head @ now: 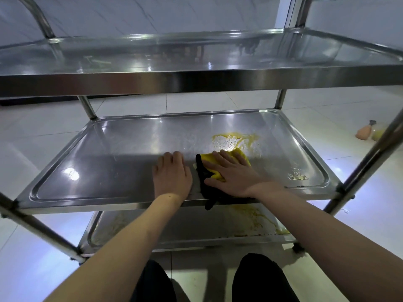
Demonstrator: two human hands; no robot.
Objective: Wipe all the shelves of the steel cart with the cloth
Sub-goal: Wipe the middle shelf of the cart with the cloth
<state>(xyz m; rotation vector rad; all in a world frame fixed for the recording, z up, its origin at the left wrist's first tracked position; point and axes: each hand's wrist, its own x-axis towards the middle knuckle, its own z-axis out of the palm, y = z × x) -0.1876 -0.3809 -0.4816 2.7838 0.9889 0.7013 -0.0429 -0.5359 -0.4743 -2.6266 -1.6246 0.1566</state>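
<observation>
Both hands on middle shelf [122, 149]: left hand [172, 175] beside cloth [209, 173], right hand [231, 173] atop cloth; spill [233, 139] behind.

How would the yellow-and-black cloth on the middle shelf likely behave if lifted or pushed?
Probably floppy: the cloth droops over the middle shelf edge. Likely light, lying flat under the right hand. It may slide easily, since the steel looks wet near the yellow spill.

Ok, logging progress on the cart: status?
Right hand flat on cloth, middle shelf. Left hand braced beside it. Yellow spill ahead; bottom shelf still smeared.
</observation>
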